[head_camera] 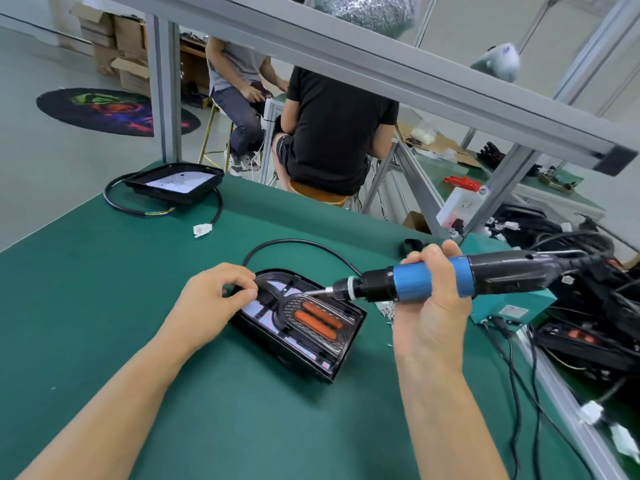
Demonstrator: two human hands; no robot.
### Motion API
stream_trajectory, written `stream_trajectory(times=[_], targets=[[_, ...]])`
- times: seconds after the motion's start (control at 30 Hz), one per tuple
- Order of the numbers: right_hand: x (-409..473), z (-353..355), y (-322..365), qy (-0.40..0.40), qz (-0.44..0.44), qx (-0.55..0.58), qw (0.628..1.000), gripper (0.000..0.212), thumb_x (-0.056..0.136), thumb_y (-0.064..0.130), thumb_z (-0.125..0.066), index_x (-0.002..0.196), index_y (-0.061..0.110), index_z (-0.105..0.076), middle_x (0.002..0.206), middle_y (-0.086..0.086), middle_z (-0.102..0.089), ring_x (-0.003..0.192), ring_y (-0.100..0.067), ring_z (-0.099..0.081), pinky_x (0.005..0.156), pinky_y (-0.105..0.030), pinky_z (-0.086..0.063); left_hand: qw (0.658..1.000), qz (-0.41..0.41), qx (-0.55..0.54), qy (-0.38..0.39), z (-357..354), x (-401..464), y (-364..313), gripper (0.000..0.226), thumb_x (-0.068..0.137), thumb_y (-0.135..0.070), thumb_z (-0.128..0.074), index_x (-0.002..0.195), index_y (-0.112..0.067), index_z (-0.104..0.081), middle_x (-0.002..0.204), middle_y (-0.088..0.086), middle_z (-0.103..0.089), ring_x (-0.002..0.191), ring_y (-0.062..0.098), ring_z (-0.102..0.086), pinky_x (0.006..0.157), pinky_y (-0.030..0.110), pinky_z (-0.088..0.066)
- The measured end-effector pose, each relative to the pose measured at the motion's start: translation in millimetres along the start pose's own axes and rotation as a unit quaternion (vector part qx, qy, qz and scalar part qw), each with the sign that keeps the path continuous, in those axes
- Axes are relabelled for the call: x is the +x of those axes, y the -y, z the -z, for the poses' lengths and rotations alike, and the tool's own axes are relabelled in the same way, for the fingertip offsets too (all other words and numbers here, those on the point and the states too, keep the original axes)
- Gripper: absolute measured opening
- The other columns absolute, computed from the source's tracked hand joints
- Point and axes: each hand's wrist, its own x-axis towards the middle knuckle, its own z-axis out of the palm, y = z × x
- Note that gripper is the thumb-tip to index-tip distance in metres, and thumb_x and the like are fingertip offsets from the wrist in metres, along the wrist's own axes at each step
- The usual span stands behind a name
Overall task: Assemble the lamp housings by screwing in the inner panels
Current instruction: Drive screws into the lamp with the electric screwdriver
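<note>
A black lamp housing (pixel 332 362) lies on the green table (pixel 138 306) in front of me, its inner panel (pixel 311 320) with two orange bars facing up. My left hand (pixel 214 296) holds the housing's rounded far-left end, fingers curled over the rim and the black bracket there. My right hand (pixel 429 306) grips a blue and black electric screwdriver (pixel 433 282), held nearly level. Its bit tip (pixel 308 292) touches the upper edge of the inner panel. A black cable runs from the housing's far end in an arc.
A second black housing (pixel 175 181) with a coiled cable and white connector (pixel 202 230) sits at the table's far left. Tangled black cables and parts (pixel 588 306) pile at the right beside a teal box (pixel 512 306). Two people sit beyond the table. An aluminium frame beam crosses overhead.
</note>
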Motion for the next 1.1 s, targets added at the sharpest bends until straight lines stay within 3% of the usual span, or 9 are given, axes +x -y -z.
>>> stream_trajectory(times=[0.17, 0.37, 0.47, 0.57, 0.73, 0.87, 1.1], targets=[[18, 25, 30, -0.070, 0.060, 0.024, 0.995, 0.023, 0.091, -0.003, -0.055, 0.093, 0.019, -0.052, 0.064, 0.008, -0.059, 0.061, -0.008, -0.058, 0.066, -0.022, -0.051, 0.996, -0.045, 0.005, -0.080, -6, 9, -30, 0.021, 0.084, -0.012, -0.067, 0.074, -0.029, -0.066, 0.095, -0.014, -0.066, 0.095, 0.010, -0.055, 0.089, 0.029, -0.039], [22, 45, 41, -0.129, 0.089, 0.019, 0.987, 0.024, 0.088, -0.004, -0.059, 0.092, 0.019, -0.053, 0.064, 0.008, -0.061, 0.062, -0.009, -0.059, 0.067, -0.023, -0.053, 0.984, -0.149, 0.086, 0.052, -60, 33, -96, 0.007, 0.086, -0.027, -0.066, 0.082, -0.025, -0.071, 0.096, -0.007, -0.068, 0.101, 0.015, -0.055, 0.094, 0.032, -0.038], [22, 52, 41, -0.151, 0.096, 0.012, 0.984, 0.023, 0.087, -0.003, -0.062, 0.093, 0.018, -0.054, 0.068, 0.007, -0.062, 0.063, -0.010, -0.060, 0.070, -0.024, -0.054, 0.958, -0.152, 0.205, 0.134, -99, 44, -113, 0.012, 0.088, -0.030, -0.063, 0.089, -0.024, -0.073, 0.098, -0.007, -0.070, 0.103, 0.018, -0.056, 0.092, 0.033, -0.037], [25, 60, 40, -0.176, 0.108, -0.004, 0.978, 0.024, 0.086, -0.003, -0.064, 0.092, 0.018, -0.055, 0.070, 0.006, -0.061, 0.062, -0.011, -0.059, 0.071, -0.024, -0.054, 0.923, -0.137, 0.304, 0.195, -132, 51, -116, 0.012, 0.087, -0.022, -0.061, 0.082, -0.026, -0.071, 0.096, -0.007, -0.071, 0.100, 0.020, -0.055, 0.085, 0.033, -0.028], [29, 75, 40, -0.199, 0.115, -0.024, 0.973, 0.026, 0.085, -0.002, -0.066, 0.100, 0.015, -0.054, 0.074, 0.003, -0.061, 0.064, -0.011, -0.061, 0.071, -0.024, -0.055, 0.887, -0.103, 0.394, 0.217, -165, 56, -116, 0.019, 0.078, -0.006, -0.057, 0.075, -0.024, -0.058, 0.087, 0.000, -0.070, 0.088, 0.024, -0.052, 0.081, 0.037, -0.022], [32, 86, 38, -0.210, 0.123, -0.039, 0.969, 0.030, 0.085, -0.002, -0.067, 0.106, 0.012, -0.051, 0.081, -0.001, -0.059, 0.064, -0.011, -0.062, 0.068, -0.023, -0.054, 0.861, -0.104, 0.442, 0.229, -178, 54, -112, 0.021, 0.072, -0.007, -0.063, 0.063, -0.021, -0.051, 0.064, -0.003, -0.051, 0.076, 0.023, -0.048, 0.081, 0.037, -0.021], [33, 94, 36, -0.215, 0.124, -0.034, 0.968, 0.031, 0.084, -0.002, -0.067, 0.105, 0.013, -0.050, 0.088, -0.003, -0.057, 0.065, -0.011, -0.062, 0.068, -0.023, -0.054, 0.846, -0.101, 0.466, 0.237, -177, 50, -105, 0.030, 0.070, -0.009, -0.069, 0.057, -0.019, -0.044, 0.063, -0.002, -0.047, 0.069, 0.018, -0.038, 0.086, 0.038, -0.023]])
